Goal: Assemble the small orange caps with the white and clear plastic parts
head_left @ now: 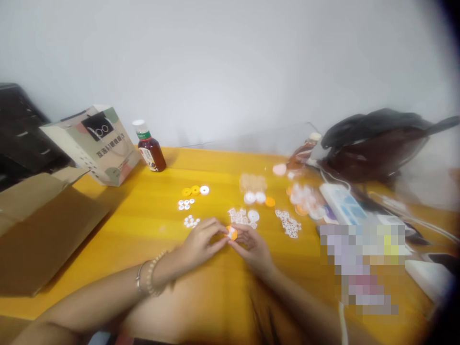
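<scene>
Between my two hands is a small orange disc-like piece with a white part on it; blur hides its exact kind. My left hand, with a bracelet and a bangle at the wrist, pinches its left side. Fingers of my right hand hold the right side. Just beyond lie a pile of small white pieces and a white disc. Small white round pieces sit beyond my left hand, with two yellow discs and a white ring farther back. More white pieces lie to the right.
A cardboard box, a paper bag and a bottle of dark red drink stand left on the yellow table. To the right are plastic-wrapped pieces, a power strip, cables and a dark bag.
</scene>
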`<state>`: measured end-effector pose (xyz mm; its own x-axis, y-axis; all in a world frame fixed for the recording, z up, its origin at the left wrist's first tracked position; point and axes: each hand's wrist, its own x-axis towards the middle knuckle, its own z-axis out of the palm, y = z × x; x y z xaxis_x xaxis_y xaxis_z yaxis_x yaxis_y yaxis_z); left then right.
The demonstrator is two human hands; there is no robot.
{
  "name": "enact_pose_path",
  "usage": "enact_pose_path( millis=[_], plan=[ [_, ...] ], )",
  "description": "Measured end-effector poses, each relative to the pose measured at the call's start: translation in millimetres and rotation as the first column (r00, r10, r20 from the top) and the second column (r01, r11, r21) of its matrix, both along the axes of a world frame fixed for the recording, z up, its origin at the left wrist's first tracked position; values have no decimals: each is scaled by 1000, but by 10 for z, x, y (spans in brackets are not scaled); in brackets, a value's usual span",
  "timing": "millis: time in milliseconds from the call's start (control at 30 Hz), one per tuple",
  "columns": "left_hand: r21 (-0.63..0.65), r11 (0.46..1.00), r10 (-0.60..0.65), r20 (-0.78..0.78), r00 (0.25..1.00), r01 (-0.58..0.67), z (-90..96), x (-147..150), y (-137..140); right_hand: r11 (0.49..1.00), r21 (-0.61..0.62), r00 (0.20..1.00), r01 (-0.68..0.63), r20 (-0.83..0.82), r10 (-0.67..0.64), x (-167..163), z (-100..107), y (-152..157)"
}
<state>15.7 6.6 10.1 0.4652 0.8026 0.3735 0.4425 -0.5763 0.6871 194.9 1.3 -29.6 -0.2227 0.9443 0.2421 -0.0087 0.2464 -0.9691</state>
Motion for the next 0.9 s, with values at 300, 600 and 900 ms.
enact_pose_path(
  millis=[300,600,900],
  plan=[
    [-17,998,57,-81,995,-59,-37,55,70,999,-27,999,-36,-28,36,16,-47,-17],
    [26,996,92,-151,984,-89,-5,96,36,998,56,999,4,54,-7,7,-36,-32],
    [30,990,140,-150,979,-137,-45,117,20,992,124,995,30,86,-41,-5,-71,-52]
  ],
)
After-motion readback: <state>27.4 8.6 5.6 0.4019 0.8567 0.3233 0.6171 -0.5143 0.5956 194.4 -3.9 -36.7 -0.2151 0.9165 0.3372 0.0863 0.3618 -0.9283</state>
